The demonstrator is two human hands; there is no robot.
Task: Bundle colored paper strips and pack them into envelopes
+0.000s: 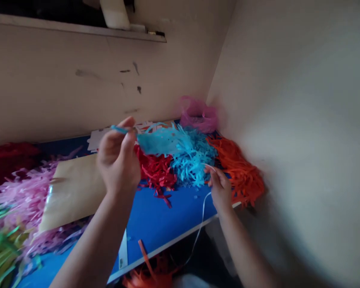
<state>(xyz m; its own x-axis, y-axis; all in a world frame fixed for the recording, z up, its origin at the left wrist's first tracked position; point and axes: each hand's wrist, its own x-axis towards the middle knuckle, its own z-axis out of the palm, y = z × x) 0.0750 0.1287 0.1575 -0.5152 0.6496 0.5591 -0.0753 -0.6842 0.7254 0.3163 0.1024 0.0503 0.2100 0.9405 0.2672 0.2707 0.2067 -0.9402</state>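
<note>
The left hand (118, 160) and right hand (220, 189) are being held apart; a blue paper fringe (162, 142) is being pinched up off the table by the left fingertips (128, 127), its long axis being extended roughly level toward 3 o'clock, with the left hand much nearer; its cut strands are being left loose and curling; a white string (204, 212) is being pinched by the right hand, its length being trailed toward 7 o'clock over the table edge; red shreds (156, 172), blue shreds (192, 160) and orange shreds (237, 172) are being borne by the blue table (168, 216) around 12 o'clock from the right hand; pink shreds (27, 192) are being spread at 9 o'clock.
</note>
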